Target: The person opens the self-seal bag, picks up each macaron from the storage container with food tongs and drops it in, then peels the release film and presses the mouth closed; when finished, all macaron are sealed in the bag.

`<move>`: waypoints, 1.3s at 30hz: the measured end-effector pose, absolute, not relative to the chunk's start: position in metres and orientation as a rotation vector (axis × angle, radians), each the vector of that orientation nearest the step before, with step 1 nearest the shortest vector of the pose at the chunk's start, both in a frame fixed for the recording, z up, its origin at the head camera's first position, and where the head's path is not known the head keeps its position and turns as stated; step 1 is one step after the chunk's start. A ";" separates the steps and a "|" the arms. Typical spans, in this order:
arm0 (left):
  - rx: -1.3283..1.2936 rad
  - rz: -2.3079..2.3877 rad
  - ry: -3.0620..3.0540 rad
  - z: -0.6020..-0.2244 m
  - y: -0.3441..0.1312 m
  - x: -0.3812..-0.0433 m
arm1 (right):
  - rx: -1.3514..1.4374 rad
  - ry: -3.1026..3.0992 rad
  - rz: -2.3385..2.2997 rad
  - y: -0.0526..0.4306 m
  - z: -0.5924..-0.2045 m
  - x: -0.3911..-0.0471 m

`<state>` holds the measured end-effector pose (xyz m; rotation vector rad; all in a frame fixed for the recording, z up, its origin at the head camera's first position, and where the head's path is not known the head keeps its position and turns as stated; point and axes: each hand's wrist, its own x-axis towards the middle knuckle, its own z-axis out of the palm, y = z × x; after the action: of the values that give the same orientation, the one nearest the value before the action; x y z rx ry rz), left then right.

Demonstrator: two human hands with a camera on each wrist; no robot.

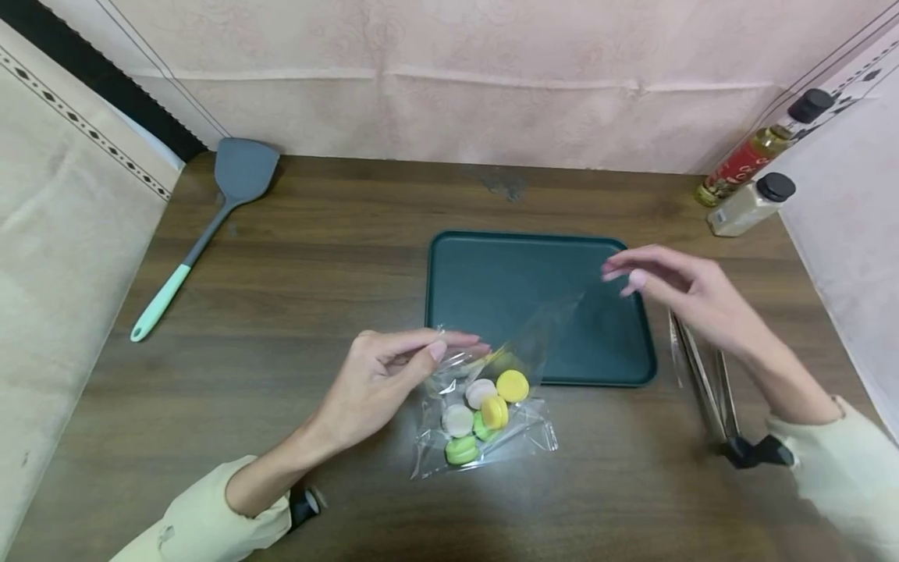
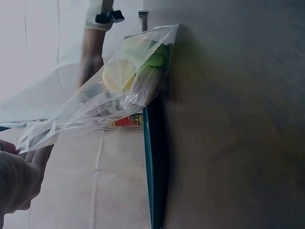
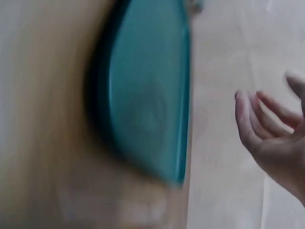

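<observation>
A clear plastic bag (image 1: 516, 437) holds several macarons (image 1: 495, 412) in yellow, green and pale white. My left hand (image 1: 393, 375) pinches the upper left edge of the bag between thumb and fingers. In the left wrist view, the bag (image 2: 62, 117) stretches out from that hand (image 2: 21, 176), with the macarons (image 2: 119, 75) gathered at its far end. My right hand (image 1: 684, 293) hovers over the right side of a dark teal tray (image 1: 485, 273). Its fingers are loosely bent and apart from the thumb, holding nothing, as the right wrist view of the hand (image 3: 271, 129) shows.
Metal tongs (image 1: 709, 382) lie right of the tray, beneath my right forearm. A spatula (image 1: 204, 238) with a mint handle lies at left. An oil bottle (image 1: 740, 165) and a black-capped jar (image 1: 747, 207) stand at the back right. Cloth (image 1: 449, 117) hangs behind the table.
</observation>
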<state>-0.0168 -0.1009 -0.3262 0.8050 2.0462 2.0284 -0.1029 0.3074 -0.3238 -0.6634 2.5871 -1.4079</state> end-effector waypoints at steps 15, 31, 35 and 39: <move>0.805 2.056 2.016 -0.331 -0.102 -0.020 | -0.848 2.267 -1.565 0.240 -0.367 -0.074; 1.182 1.805 2.305 -0.346 -0.124 -0.049 | -1.582 2.150 -1.870 0.238 -0.378 -0.076; 1.415 1.726 2.285 -0.349 -0.133 -0.059 | -1.657 2.057 -1.920 0.235 -0.375 -0.078; 1.577 1.660 2.234 -0.350 -0.142 -0.068 | -1.726 1.901 -1.961 0.232 -0.371 -0.079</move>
<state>-0.0684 -0.1424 -0.3503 1.5770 2.2337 1.6603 -0.0794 0.2316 -0.3709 -1.7259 1.9008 -1.9605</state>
